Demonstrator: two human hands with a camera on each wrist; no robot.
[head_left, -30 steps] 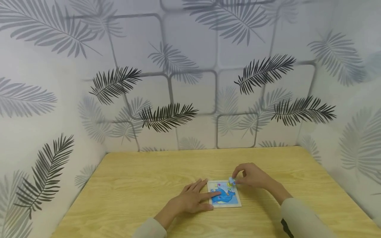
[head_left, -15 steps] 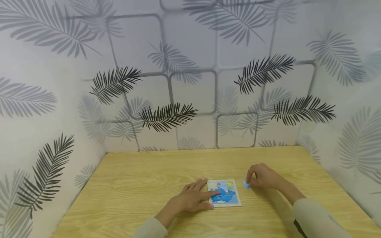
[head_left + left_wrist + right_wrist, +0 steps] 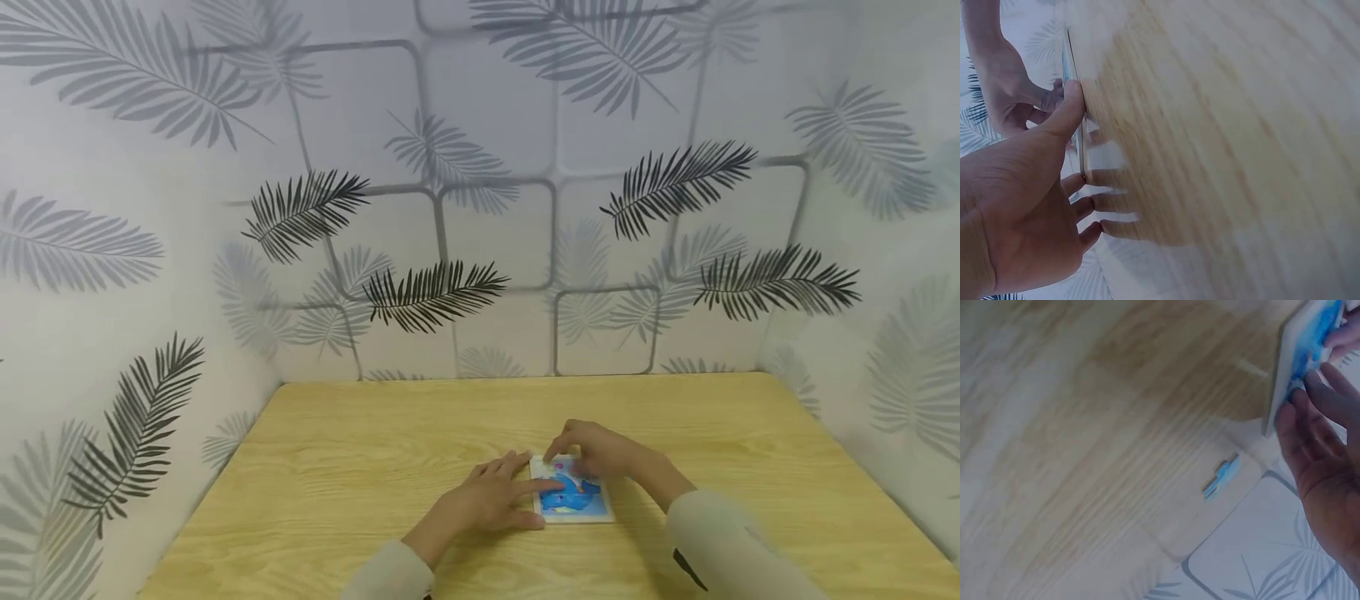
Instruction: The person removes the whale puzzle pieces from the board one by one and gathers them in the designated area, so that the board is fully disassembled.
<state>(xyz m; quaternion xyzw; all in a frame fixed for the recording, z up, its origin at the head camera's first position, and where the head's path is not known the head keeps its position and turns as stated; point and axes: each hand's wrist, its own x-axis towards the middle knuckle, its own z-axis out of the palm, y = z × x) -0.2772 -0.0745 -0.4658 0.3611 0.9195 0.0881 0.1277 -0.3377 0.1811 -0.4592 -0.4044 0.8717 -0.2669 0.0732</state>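
Observation:
A square jigsaw puzzle board (image 3: 576,522) with a blue sea-animal picture lies flat on the table in the head view. My left hand (image 3: 491,496) rests along its left side, index finger stretched over the picture and thumb at the near left corner. Over the far part of the board is my right hand (image 3: 600,450), slightly blurred, its index fingertip at the far left corner. The right wrist view has that hand's thumb and fingertips (image 3: 1287,415) right at the board's edge. A loose blue puzzle piece (image 3: 1221,477) lies on the table there; in the head view the right hand hides it.
The light wood table (image 3: 375,450) extends around the board. Leaf-patterned walls (image 3: 495,250) enclose it at the back and on both sides.
My right hand carried a blue piece off the board's far right corner to the table on the right, let it go, then moved back left over the board. The left hand stayed put.

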